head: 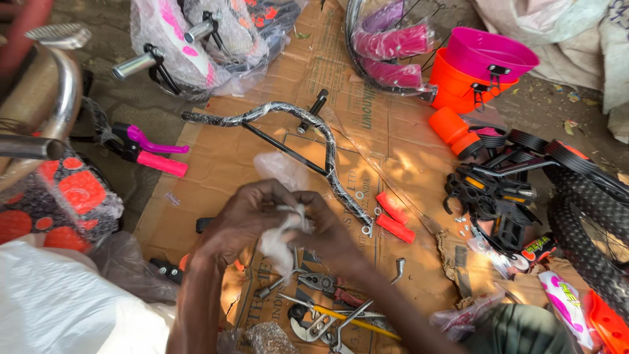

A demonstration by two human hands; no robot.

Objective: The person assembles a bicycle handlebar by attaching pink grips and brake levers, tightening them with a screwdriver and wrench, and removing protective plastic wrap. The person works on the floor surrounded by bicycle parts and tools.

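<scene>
My left hand [239, 219] and my right hand [327, 233] meet over a flattened cardboard sheet [393, 131]. Both grip a small crumpled clear plastic bag [282, 236] between the fingers; what is in it is hidden. Just beyond the hands lies a black bicycle frame part wrapped in plastic [288, 131]. Below the hands lie pliers [324, 285], a yellow-handled screwdriver [347, 318] and several spanners [314, 324].
Two red reflectors [395, 217] and loose washers lie right of the hands. Black pedals [491, 190], tyres [583, 223], orange and pink baskets [481, 62] sit at right. A pink handlebar grip with lever [154, 156] and wrapped frame parts [196, 39] lie at left.
</scene>
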